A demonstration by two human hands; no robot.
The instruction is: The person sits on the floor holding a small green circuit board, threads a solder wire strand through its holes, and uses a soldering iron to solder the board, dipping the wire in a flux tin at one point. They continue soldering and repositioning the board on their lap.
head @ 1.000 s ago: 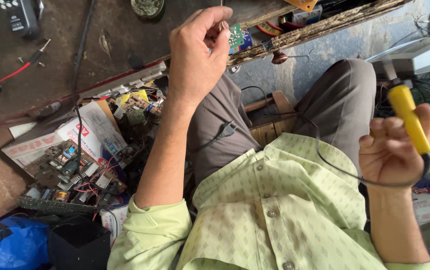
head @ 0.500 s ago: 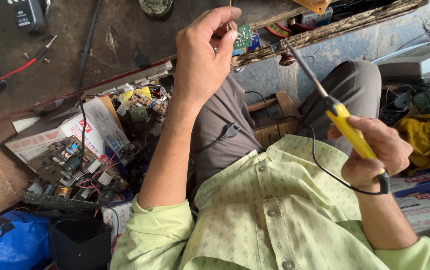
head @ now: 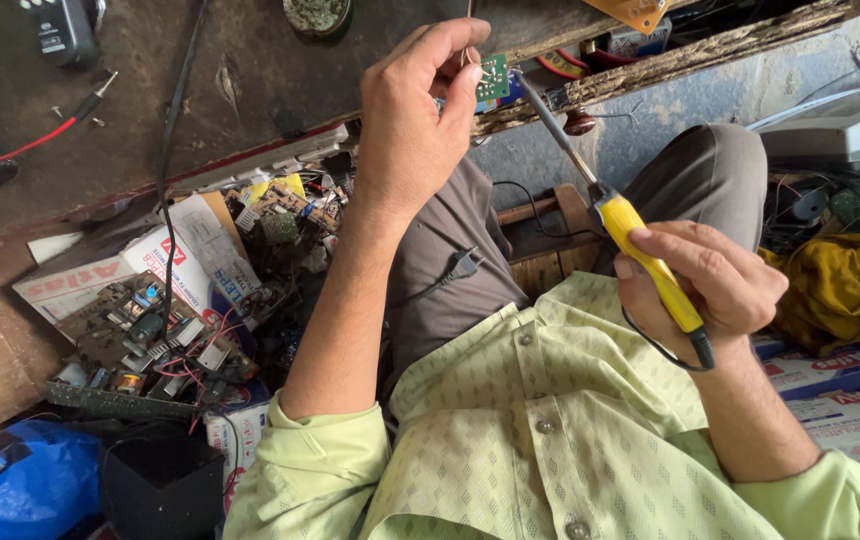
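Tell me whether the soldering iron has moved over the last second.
Yes. The soldering iron in the right hand has swung left and up: its tip now sits by the small green board at the bench edge.

Bright, soft daylight all over. Only faint shadows under the arms. Darker down in the bottom left corner. Sharp and clear in the middle. A little bent and stretched near the edges. No glare.

White cartons [head: 80, 280] with red print, left under the desk [head: 250, 90] edge, flat, circuit boards on top. More white-and-red boxes [head: 840, 385] lower right. Blue bag [head: 20, 480] with a dark label, bottom left.
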